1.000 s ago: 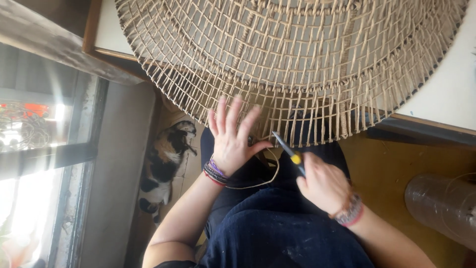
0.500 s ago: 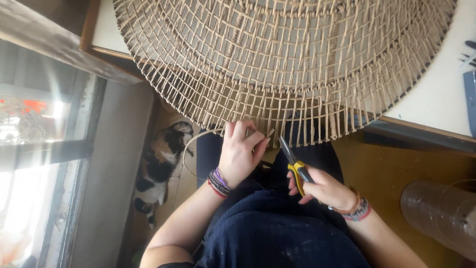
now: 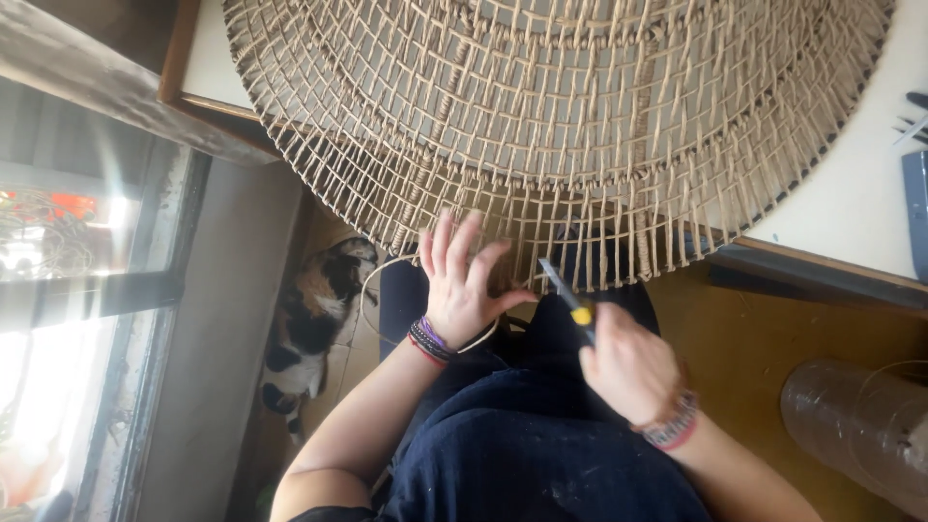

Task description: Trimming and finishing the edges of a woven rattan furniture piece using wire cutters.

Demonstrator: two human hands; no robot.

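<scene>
A large round woven cane piece [image 3: 580,126] hangs over the table edge above my lap. My left hand [image 3: 462,290] has its fingers spread against the loose lower edge of the weave, thumb pinching a thin cane strand [image 3: 372,290] that loops down beside my wrist. My right hand [image 3: 628,367] is closed around small cutters with yellow-and-black handles [image 3: 572,300], the blades pointing up at the weave's edge just right of my left thumb.
A white table with a wooden rim [image 3: 851,232] carries the weave. A calico cat [image 3: 309,319] lies on the floor at the left, by a window [image 3: 68,290]. A clear plastic container [image 3: 860,425] stands at the lower right. Dark tools [image 3: 913,126] lie at the table's right edge.
My left hand has gone from flat on the weave to pinching its edge. My right hand has brought the cutters up and left, close to the left thumb.
</scene>
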